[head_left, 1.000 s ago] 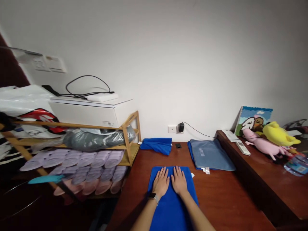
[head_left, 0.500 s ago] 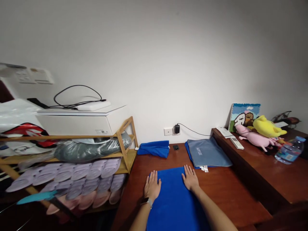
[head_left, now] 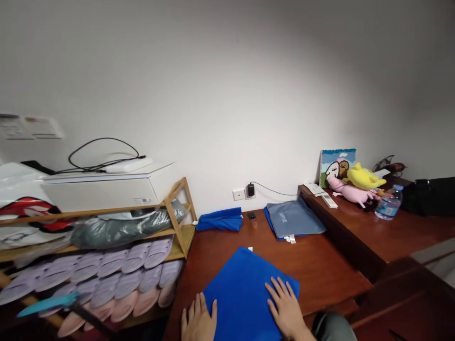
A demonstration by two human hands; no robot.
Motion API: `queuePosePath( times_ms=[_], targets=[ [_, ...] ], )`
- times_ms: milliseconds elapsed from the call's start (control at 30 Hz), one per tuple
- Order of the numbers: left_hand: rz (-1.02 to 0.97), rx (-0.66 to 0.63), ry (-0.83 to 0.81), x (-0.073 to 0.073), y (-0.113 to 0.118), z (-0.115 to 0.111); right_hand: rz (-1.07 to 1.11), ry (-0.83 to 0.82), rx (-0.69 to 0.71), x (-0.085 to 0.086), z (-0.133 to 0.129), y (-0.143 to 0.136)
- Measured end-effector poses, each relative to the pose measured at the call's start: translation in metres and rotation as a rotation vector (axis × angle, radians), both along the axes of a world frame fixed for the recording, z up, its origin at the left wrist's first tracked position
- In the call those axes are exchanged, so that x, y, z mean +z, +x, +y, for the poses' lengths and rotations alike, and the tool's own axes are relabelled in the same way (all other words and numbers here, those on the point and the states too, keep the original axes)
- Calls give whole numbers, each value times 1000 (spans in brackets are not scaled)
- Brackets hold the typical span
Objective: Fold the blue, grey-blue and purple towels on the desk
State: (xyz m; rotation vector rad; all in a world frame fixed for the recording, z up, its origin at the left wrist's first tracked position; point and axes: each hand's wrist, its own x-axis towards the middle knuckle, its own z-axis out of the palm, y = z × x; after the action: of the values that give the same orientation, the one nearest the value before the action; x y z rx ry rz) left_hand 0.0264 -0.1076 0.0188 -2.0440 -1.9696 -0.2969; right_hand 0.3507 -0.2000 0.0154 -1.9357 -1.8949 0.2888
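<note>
A bright blue cloth (head_left: 245, 293) lies spread on the brown wooden desk, turned at an angle with one corner toward the wall. My left hand (head_left: 199, 319) rests on its left edge, fingers apart, partly cut off by the bottom of the view. On its right side, my right hand (head_left: 286, 303) lies flat with spread fingers near the right corner. A small white tag (head_left: 250, 248) sticks out at the cloth's far edge. Toward the wall lie a folded blue cloth (head_left: 219, 219) and a stack of grey and blue cloths (head_left: 293, 219) with white tags.
Left of the desk stands a wooden rack (head_left: 183, 227) with lilac and pink slippers (head_left: 159, 251) and a white box (head_left: 103, 194). The raised right desk holds a remote (head_left: 329, 201), plush toys (head_left: 351, 192) and a water bottle (head_left: 389, 203). A charger (head_left: 250, 189) is plugged into the wall.
The blue cloth has turned from straight to diagonal and looks wider. Both hands have moved nearer to me, the left one also leftward. The camera view has shifted to the right.
</note>
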Motion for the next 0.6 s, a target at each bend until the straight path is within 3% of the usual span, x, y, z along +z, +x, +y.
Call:
queuePosePath(
  times_ms=[100, 167, 233, 300, 367, 433, 533, 600],
  targets=[
    [-5, -65, -37, 16, 4, -30, 2, -72, 170, 37, 17, 41],
    [-28, -110, -72, 25, 10, -45, -10, -120, 205, 55, 36, 65],
    [-65, -129, -105, 31, 17, -53, -20, -114, 114, 60, 49, 83],
    [-109, -108, -126, 38, 24, -49, 8, -37, -107, 51, 53, 98],
    [-165, -83, -154, 49, 33, -32, 125, 49, -364, 35, 51, 109],
    [-248, -71, -208, 63, 46, -5, 262, 76, -518, 20, 48, 117],
    [-364, -30, -303, 80, 74, 44, 351, 48, -539, 7, 52, 120],
    [-396, 9, -342, 82, 93, 71, 351, 37, -532, 6, 62, 118]
  ],
)
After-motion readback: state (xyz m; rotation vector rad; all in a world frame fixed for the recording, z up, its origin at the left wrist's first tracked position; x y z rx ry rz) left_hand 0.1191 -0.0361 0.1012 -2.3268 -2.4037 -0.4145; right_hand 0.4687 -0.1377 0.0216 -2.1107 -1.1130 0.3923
